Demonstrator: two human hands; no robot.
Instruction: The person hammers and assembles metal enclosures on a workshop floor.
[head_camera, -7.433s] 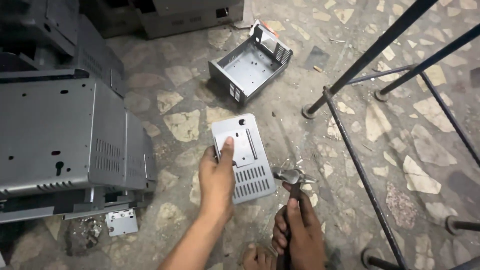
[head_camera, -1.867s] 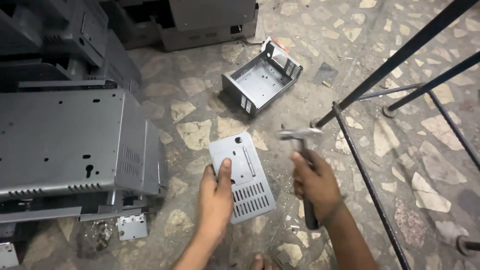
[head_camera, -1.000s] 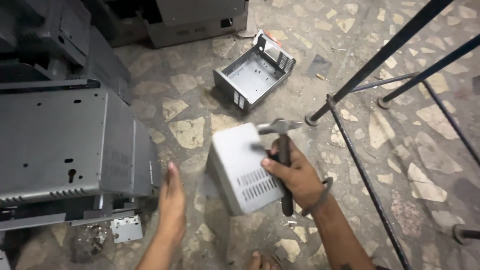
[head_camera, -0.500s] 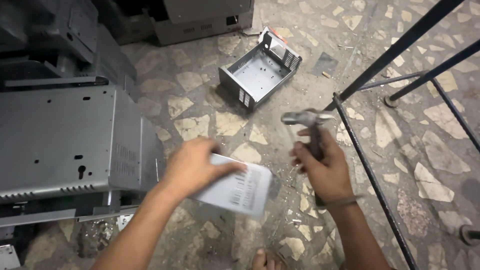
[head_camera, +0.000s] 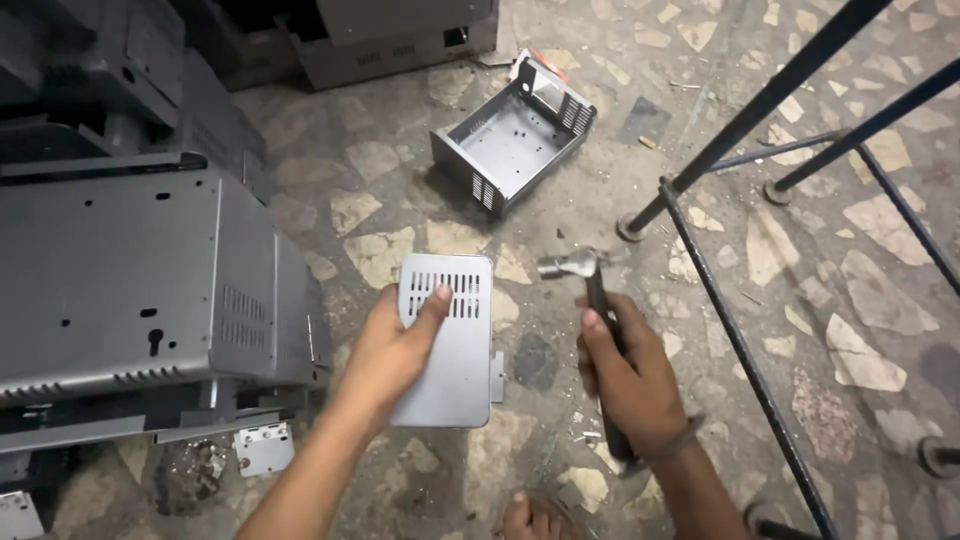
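The person's left hand (head_camera: 392, 352) lies flat on a small grey metal box (head_camera: 446, 340) that sits on the stone floor (head_camera: 860, 300). Its fingers (head_camera: 432, 303) are spread narrow along the box's left side, the longest reaching up to the rows of vent slots near the far end. The hand presses on the box rather than wrapping round it. The box lies just in front of the person, between the two hands, with a small tab sticking out at its right edge.

The right hand (head_camera: 630, 372) is closed round the dark handle of a hammer (head_camera: 590, 300). The fingers curl tight about the handle, and the steel head is raised just beside the box's upper right corner, clear of it.

To the left stands a large grey metal casing (head_camera: 140, 280) with vent slots in its side and more casings stacked behind it. A little perforated bracket (head_camera: 262, 447) lies on the floor near its lower corner. Further off, an open grey metal tray (head_camera: 515, 142) with slotted walls rests tilted on the floor. Dark metal rods of a frame (head_camera: 740, 340) cross the right side, their round feet on the stone. Toes of a foot (head_camera: 530, 515) show at the bottom edge.
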